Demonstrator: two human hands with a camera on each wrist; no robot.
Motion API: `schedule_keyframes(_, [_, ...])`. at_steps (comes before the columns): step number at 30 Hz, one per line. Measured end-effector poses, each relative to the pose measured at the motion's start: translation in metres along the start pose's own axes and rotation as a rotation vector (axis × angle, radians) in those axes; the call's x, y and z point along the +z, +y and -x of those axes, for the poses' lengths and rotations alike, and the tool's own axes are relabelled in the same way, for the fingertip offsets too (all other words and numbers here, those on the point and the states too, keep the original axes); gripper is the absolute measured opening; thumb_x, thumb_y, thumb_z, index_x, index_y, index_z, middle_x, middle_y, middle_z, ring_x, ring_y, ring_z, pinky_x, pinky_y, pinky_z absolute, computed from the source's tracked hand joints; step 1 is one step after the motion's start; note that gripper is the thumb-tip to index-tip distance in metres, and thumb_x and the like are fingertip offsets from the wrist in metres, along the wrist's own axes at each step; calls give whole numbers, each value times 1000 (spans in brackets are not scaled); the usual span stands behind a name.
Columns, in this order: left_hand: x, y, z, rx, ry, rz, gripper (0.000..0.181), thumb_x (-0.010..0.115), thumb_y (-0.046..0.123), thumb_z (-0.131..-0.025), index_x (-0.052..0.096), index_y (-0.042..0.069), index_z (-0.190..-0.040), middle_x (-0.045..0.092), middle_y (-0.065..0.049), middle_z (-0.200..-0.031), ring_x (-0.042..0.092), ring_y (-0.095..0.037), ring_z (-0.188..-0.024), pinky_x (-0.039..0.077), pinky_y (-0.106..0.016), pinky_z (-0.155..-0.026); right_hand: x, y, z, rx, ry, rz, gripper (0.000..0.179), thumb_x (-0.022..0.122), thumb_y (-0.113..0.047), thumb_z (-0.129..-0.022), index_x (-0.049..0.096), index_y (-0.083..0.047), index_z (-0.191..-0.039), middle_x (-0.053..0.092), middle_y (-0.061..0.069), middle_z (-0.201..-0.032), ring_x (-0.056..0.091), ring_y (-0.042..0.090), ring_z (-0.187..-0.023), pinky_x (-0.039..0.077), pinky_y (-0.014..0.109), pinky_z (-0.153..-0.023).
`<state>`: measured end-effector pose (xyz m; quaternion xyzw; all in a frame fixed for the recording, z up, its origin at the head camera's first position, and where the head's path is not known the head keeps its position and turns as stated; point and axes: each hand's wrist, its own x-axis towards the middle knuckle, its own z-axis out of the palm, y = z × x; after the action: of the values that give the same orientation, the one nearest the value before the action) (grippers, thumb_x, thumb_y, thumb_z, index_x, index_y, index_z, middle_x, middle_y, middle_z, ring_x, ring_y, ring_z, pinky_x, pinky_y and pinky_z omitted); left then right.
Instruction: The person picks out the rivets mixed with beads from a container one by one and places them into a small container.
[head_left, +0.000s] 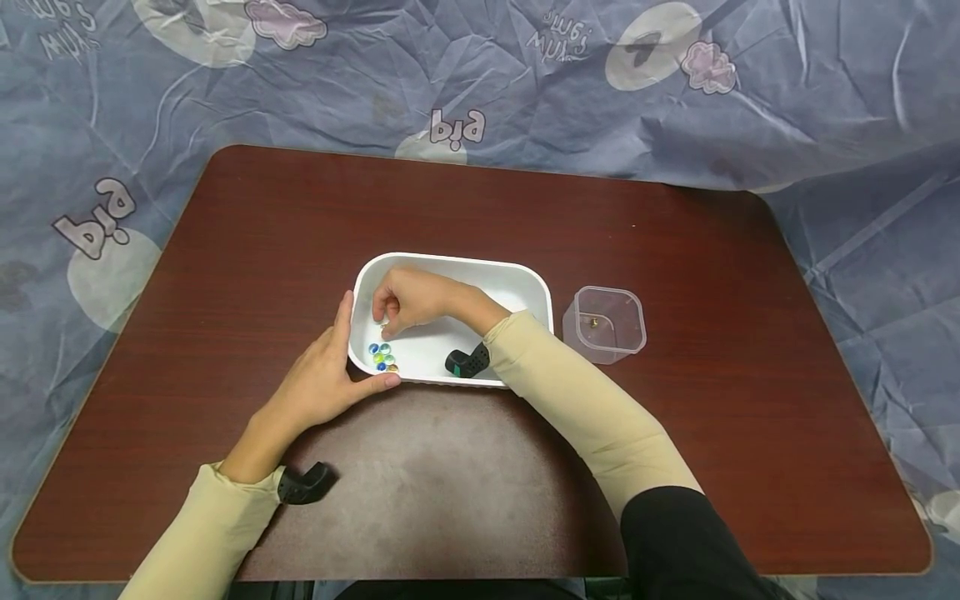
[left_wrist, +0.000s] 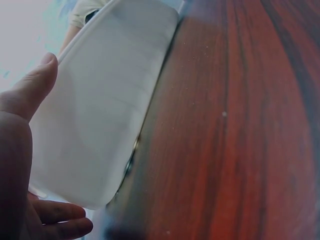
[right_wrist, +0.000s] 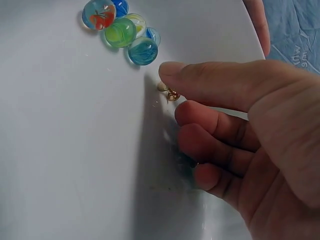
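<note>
A white tray [head_left: 457, 265] lies on the table, with several glass marbles [head_left: 382, 358] in its near left corner. My left hand [head_left: 318, 379] rests on the tray's left end, fingers straight along the outer side and thumb at the near rim. Over the tray's left part, my right hand [head_left: 412, 300] is bent down. Its thumb and forefinger close on a small gold metal piece [right_wrist: 173, 95], while the other fingers curl beneath. In the right wrist view the marbles [right_wrist: 120, 32] lie just beyond the thumb tip. The gold piece's exact shape is partly hidden.
Right of the tray stands a clear plastic box [head_left: 606, 325] with a small gold piece [head_left: 594, 322] inside. The brown table [head_left: 712, 400] reaches past both on all sides. A patterned blue cloth [head_left: 525, 100] lies behind. Black cameras are strapped to both wrists.
</note>
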<state>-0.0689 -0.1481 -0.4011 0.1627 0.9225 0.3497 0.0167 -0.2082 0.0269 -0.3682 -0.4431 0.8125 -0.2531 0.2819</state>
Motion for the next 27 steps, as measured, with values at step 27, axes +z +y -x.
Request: schedule_keyframes(27, [0, 1, 0, 3, 3, 6, 122, 77, 51, -82, -5, 1, -157, 35, -29, -151, 45, -38, -128, 37, -55, -100, 0, 0, 1, 9, 29, 105, 6, 77, -6, -82, 72, -8, -79, 64, -2, -68, 53, 5, -64, 43, 18, -63])
